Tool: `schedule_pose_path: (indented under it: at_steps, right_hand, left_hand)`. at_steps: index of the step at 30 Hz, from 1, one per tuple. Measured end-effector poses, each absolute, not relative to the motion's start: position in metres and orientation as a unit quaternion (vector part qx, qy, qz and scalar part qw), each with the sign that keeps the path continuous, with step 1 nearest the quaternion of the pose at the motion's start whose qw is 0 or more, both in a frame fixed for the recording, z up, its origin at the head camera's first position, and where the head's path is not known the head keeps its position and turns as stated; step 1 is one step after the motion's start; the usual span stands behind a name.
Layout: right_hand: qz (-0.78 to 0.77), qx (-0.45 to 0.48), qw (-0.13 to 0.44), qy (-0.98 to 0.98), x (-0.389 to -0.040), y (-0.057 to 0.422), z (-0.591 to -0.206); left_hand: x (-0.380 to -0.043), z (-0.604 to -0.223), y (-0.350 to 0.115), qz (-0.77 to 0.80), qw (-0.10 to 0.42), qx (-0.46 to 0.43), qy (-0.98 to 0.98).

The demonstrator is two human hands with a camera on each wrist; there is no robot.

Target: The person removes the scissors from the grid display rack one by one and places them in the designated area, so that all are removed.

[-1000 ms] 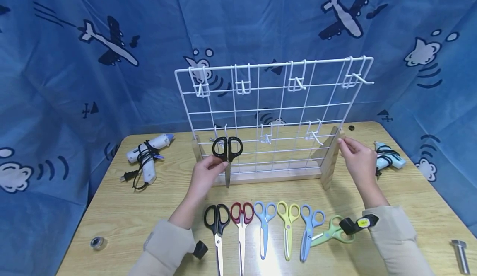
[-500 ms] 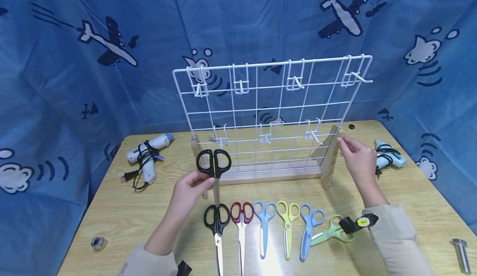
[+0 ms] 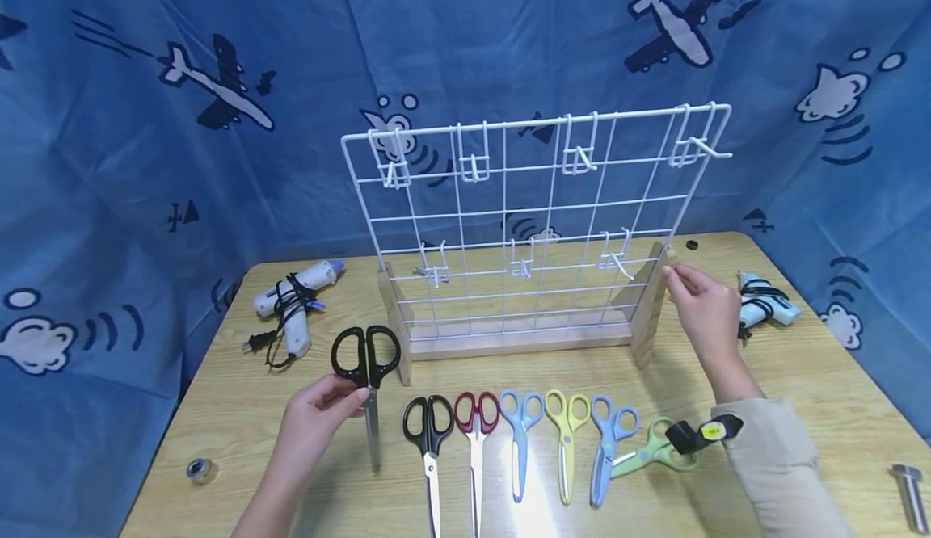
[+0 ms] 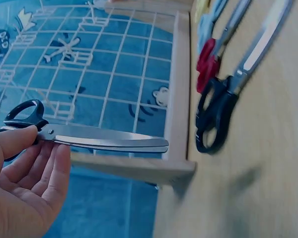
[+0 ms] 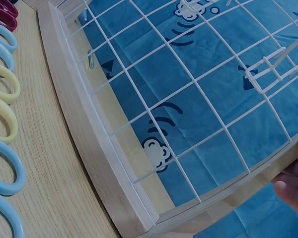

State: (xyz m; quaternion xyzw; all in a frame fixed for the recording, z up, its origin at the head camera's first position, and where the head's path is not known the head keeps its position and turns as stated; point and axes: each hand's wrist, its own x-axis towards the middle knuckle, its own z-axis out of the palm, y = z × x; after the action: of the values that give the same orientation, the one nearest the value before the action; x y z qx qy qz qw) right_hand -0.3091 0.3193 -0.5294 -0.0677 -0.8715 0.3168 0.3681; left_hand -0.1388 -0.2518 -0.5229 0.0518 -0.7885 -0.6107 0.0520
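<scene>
My left hand (image 3: 318, 418) pinches black-handled scissors (image 3: 373, 368) just below the finger loops, blades pointing down, left of the rack and above the table. In the left wrist view, thumb and fingers grip the scissors (image 4: 104, 138) near the pivot. My right hand (image 3: 704, 312) holds the right wooden upright (image 3: 650, 312) of a white wire grid rack (image 3: 538, 215). Several white hooks hang on the grid with nothing on them. In front lies a row of scissors: black (image 3: 429, 433), red (image 3: 476, 433), blue (image 3: 520, 433), yellow (image 3: 566, 433), another blue (image 3: 609, 441) and green (image 3: 655, 451).
A white glue gun (image 3: 296, 308) with a wound cord lies at the left, a pale blue one (image 3: 767, 304) at the right behind my hand. A metal socket (image 3: 200, 470) stands at the left edge and a bolt (image 3: 909, 496) lies at the right edge.
My left hand has carried the black-handled scissors away from the rack, leftward and toward me. The right hand stays on the wooden upright.
</scene>
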Motion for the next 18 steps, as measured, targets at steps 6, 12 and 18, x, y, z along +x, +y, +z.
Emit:
schedule_pose_path:
  at_steps: [6, 12, 18]
  right_hand:
    - [0.316, -0.071, 0.361, -0.874, -0.310, 0.320, -0.530]
    - [0.322, -0.074, 0.356, -0.874, -0.309, 0.319, -0.528]
    - [0.318, -0.071, 0.362, -0.873, -0.309, 0.319, -0.528]
  left_hand:
    - [-0.121, -0.521, -0.258, -0.600, 0.015, 0.103, -0.793]
    - [-0.107, -0.519, -0.258, -0.595, -0.016, 0.166, -0.786]
    - [-0.096, -0.518, -0.263, -0.554, -0.018, 0.189, -0.810]
